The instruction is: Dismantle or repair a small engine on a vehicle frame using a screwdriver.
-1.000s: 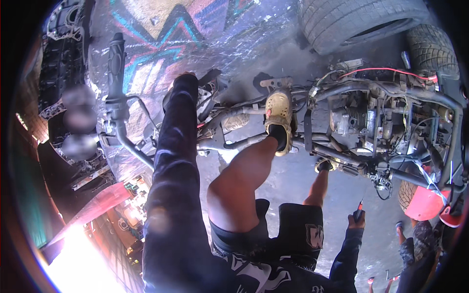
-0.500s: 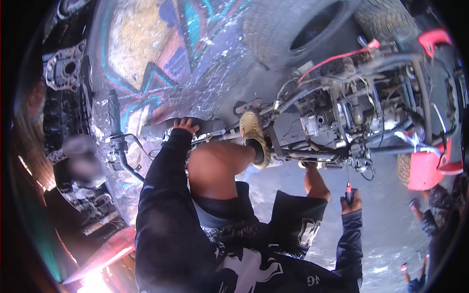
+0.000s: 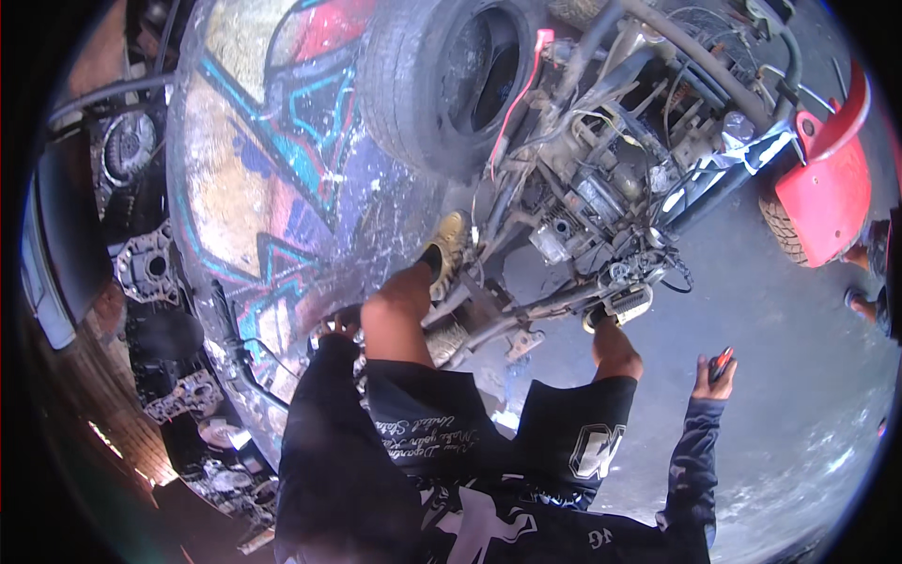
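My right hand (image 3: 711, 378) is closed around the red and black handle of a screwdriver (image 3: 722, 362), held away from the machine over the floor. Its shaft cannot be made out at this moment. On the left, my left hand (image 3: 340, 327) rests on a dark, padded-looking part (image 3: 349, 316) beside my left knee. The fingers look apart and bent over it, though the sleeve and knee hide some of that part. Ahead lies a stripped vehicle frame (image 3: 564, 301) with a bare engine (image 3: 587, 202), tubes and loose wires.
My feet in tan clogs (image 3: 449, 254) stand on and beside the frame. A large tyre (image 3: 413, 94) lies beyond it. Red fenders (image 3: 827, 202) and a wheel are at the right, with a person's legs (image 3: 869, 301) nearby. Metal engine parts (image 3: 150, 263) line the left, beside a handlebar (image 3: 240, 362).
The view has turned, and the frame now slants up to the right. My right hand with the screwdriver has shifted right, away from the frame. My left hand stays on the dark part.
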Action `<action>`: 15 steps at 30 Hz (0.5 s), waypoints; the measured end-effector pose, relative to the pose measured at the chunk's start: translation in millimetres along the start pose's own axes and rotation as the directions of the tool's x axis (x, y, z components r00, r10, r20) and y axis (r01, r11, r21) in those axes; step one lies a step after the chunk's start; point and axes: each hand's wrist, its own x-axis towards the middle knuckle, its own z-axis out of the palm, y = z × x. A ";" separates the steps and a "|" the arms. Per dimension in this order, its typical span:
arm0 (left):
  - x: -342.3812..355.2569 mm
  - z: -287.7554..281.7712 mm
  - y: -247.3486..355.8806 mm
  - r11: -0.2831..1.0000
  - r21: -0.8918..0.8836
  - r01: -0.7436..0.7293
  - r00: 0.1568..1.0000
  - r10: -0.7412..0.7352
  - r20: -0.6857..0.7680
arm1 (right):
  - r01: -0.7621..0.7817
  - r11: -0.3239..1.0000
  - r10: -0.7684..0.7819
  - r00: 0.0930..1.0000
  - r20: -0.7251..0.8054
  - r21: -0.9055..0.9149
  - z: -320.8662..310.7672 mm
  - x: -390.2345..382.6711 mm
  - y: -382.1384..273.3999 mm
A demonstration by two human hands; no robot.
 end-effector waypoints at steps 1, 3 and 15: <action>16.6 -9.8 -22.1 1.000 -0.017 0.018 1.000 -0.018 -0.016 | -0.062 0.990 0.067 0.997 -0.032 0.130 16.5 9.7 8.2; -12.8 25.0 7.5 0.997 -0.069 0.032 0.999 -0.035 -0.032 | -0.218 0.918 0.230 0.973 0.003 0.332 36.6 24.2 -5.0; -19.0 -218.0 182.4 0.815 -0.301 -0.496 0.467 -0.042 -0.883 | -0.102 0.743 0.277 0.947 -0.164 0.661 182.4 16.2 -61.3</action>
